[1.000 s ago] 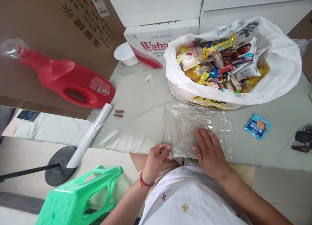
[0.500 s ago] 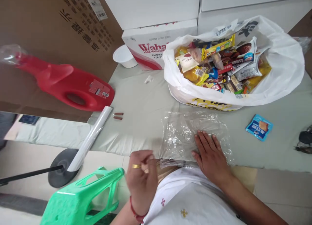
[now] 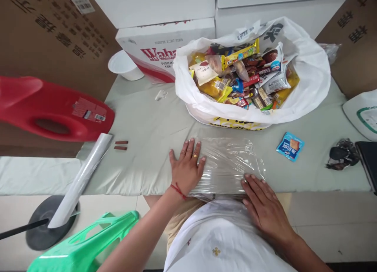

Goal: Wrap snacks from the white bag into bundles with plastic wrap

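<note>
Left hand (image 3: 186,168) is palm-down, fingers spread, on the left side of the clear plastic sheet (image 3: 225,162); right hand (image 3: 263,203), fingers close together, rests at its near right corner, neither pinching! The sheet lies along the table's (image 3: 144,158) front edge: smoothing looks like the step in hand, the next move calling for light, even pressure; behind, a snack-filled carrier bag (image 3: 313,77)

Clear plastic film (image 3: 224,162), creased, spread flat
</note>
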Available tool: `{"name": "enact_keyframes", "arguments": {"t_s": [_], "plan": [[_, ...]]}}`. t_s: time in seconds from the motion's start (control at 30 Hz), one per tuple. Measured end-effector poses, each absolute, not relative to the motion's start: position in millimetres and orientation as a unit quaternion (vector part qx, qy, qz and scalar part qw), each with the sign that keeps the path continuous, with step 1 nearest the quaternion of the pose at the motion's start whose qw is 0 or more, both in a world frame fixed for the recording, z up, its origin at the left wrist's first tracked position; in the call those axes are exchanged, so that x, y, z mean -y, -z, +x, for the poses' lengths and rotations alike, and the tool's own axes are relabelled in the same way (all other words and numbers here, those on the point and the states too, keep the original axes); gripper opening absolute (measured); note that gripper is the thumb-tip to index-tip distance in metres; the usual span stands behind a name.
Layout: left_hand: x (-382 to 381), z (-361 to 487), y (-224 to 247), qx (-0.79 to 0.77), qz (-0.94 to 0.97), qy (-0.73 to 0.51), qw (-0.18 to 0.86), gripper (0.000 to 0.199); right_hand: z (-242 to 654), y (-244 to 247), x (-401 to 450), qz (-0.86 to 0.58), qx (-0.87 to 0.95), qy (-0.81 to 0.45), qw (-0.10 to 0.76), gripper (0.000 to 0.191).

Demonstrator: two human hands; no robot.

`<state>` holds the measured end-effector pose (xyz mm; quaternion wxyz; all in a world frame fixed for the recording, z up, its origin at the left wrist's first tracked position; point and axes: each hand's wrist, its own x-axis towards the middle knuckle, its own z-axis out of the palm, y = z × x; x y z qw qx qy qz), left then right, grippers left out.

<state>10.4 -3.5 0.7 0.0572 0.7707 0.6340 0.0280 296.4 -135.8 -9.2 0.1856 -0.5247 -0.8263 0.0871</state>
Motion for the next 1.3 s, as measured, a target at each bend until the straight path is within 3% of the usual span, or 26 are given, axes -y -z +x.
{"name": "enact_keyframes", "arguments": {"t_s": [0.2, 0.3, 0.43, 0.77, 1.07, 1.3], "plan": [[1.7, 13.4, -0.3, -0.638, 0.767, -0.015, 0.065, 0.062, 338.2, -38.7, 79.1, -0.676, 0.638, -0.153, 0.336, 0.025], [1.4, 14.2, 0.2, -0.637, 0.768, -0.016, 0.061, 0.062, 336.8, -45.1, 14.3, -0.699, 0.587, -0.251, 0.321, 0.037], [1.9, 12.9, 1.4, -0.633, 0.772, -0.022, 0.061, 0.063, 316.8, -34.6, -49.5, -0.667, 0.566, -0.420, 0.241, 0.054], [3.0, 12.0, -0.1, -0.629, 0.773, -0.038, 0.075, 0.062, 326.3, -49.7, -85.4, -0.560, 0.364, -0.709, 0.226, 0.062], [2.4, 12.2, -1.4, -0.631, 0.771, -0.039, 0.076, 0.062, 341.5, -49.2, -87.8, -0.542, 0.382, -0.732, 0.158, 0.059], [2.1, 12.3, -1.8, -0.633, 0.769, -0.040, 0.081, 0.062, 350.1, -44.4, -82.2, -0.532, 0.329, -0.742, 0.241, 0.050]]}}
